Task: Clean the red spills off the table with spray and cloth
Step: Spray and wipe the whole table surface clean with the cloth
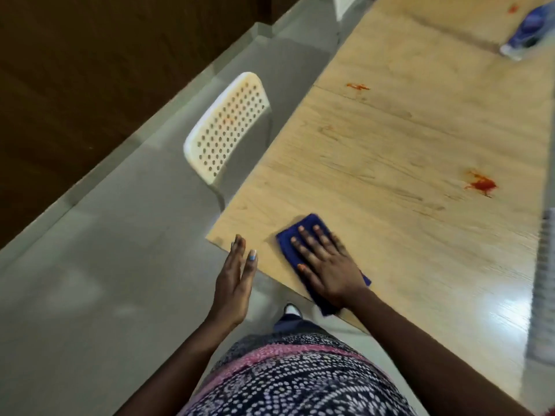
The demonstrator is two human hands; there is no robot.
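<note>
A folded dark blue cloth (309,226) lies near the front corner of the light wooden table (390,139). My right hand (326,264) presses flat on it with straight, spread fingers. My left hand (234,283) hovers open at the table's edge, fingers straight, holding nothing. One red spill (482,184) sits to the right of the cloth. A smaller red spill (357,86) lies farther back, and a tiny red spill (513,8) is near the far end. A blue spray bottle (528,28) lies at the far right, blurred.
A white perforated chair (226,127) stands pushed against the table's left side on the grey floor (105,265). A pale blurred strip (543,280) runs down the right edge of the view. Dark wooden panelling fills the upper left.
</note>
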